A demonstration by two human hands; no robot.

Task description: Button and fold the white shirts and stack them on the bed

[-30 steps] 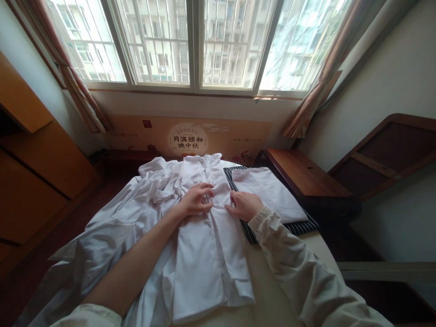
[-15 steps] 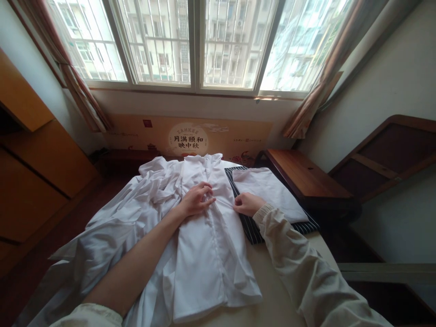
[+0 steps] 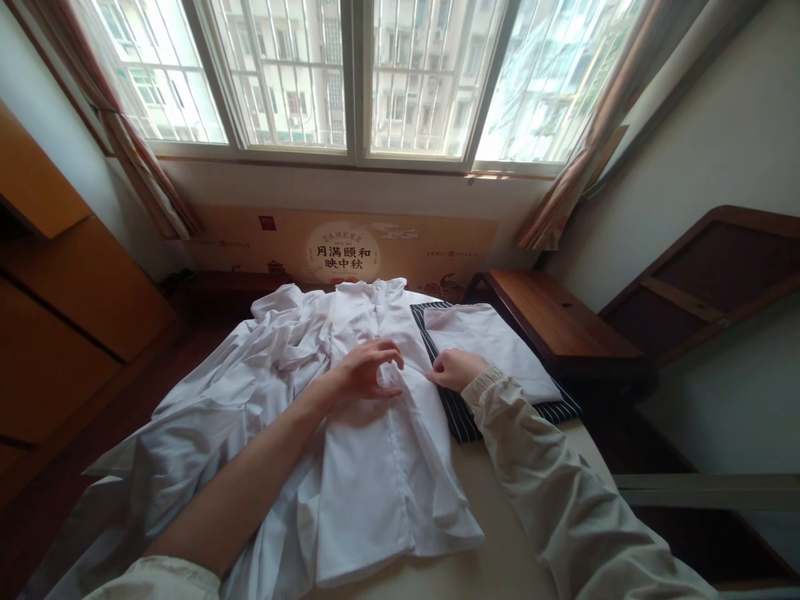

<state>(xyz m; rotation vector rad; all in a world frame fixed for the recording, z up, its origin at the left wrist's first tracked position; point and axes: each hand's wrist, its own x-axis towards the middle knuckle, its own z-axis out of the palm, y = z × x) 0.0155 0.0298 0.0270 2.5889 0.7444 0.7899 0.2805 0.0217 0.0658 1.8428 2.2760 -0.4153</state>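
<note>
A white garment (image 3: 362,492) lies lengthwise on the cream-topped table (image 3: 500,517), with a seam or fold line running down its middle. Over that line hovers my left hand (image 3: 368,369), its fingers curved and the thumb held apart, with nothing visible between them. My right hand (image 3: 459,369) is closed at the garment's right edge, thumb and fingers pinched on the cloth. Just beyond the right hand sits a folded white cloth (image 3: 500,337) on top of a folded black-and-white striped cloth (image 3: 461,423).
Heaped white fabric (image 3: 237,408) spreads over the left side and hangs off the table. Behind are a printed banner (image 3: 400,242) and a barred window (image 3: 287,75). A wooden side table (image 3: 562,317) stands at right, a wooden cabinet (image 3: 68,292) at left.
My left hand has opened wider, its thumb parting from the fingers, and shifted slightly right. My right hand keeps its pinch at the garment's edge. The view has tilted a little.
</note>
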